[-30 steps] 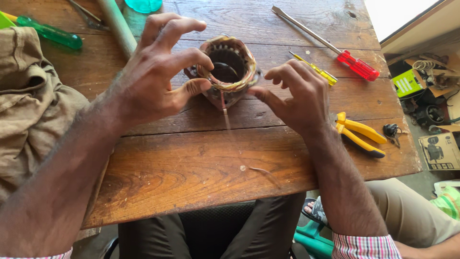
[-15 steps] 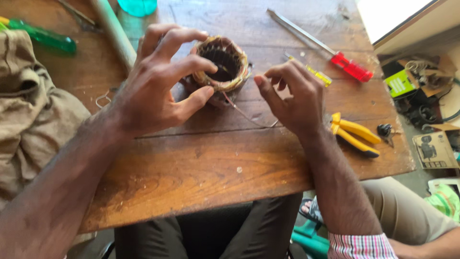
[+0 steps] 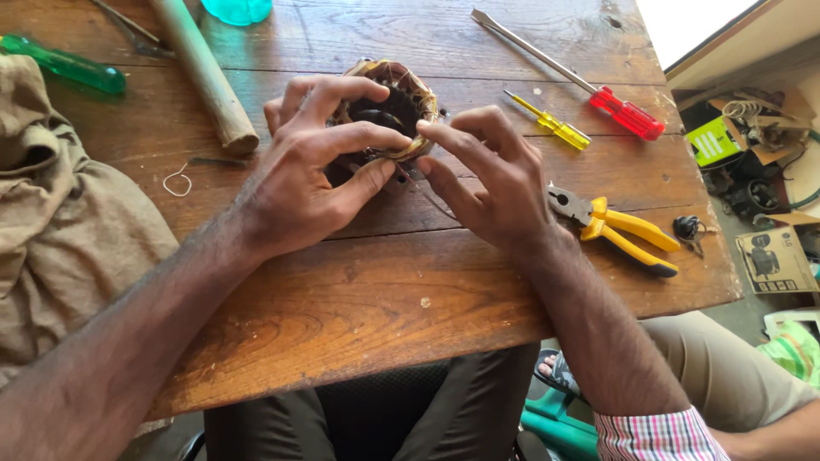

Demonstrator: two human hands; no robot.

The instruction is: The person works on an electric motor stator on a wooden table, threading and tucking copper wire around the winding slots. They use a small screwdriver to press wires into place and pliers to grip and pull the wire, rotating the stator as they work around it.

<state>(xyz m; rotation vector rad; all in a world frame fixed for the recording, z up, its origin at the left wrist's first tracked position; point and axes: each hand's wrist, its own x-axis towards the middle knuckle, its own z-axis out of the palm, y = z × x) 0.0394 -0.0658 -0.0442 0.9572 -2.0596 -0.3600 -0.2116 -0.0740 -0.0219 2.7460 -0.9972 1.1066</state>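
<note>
A round motor stator point(image 3: 395, 104) with copper-coloured windings and yellowish insulation rests on the wooden table point(image 3: 359, 290). My left hand point(image 3: 312, 166) wraps around its near left side, thumb and fingers gripping the rim. My right hand point(image 3: 491, 175) touches the stator's right rim, pinching a thin wire or thread point(image 3: 427, 195) that runs down between the two hands.
Yellow-handled pliers point(image 3: 611, 226) lie right of my right hand. A red-handled screwdriver point(image 3: 589, 81) and a small yellow one point(image 3: 547, 124) lie beyond. A wooden handle point(image 3: 205, 77), a green screwdriver point(image 3: 64, 64) and brown cloth point(image 3: 60, 222) sit at the left. Boxes clutter the floor point(image 3: 760, 171) at the right.
My right hand has moved up to the stator's rim, drawing the thin wire with it. The left hand keeps its hold on the stator.
</note>
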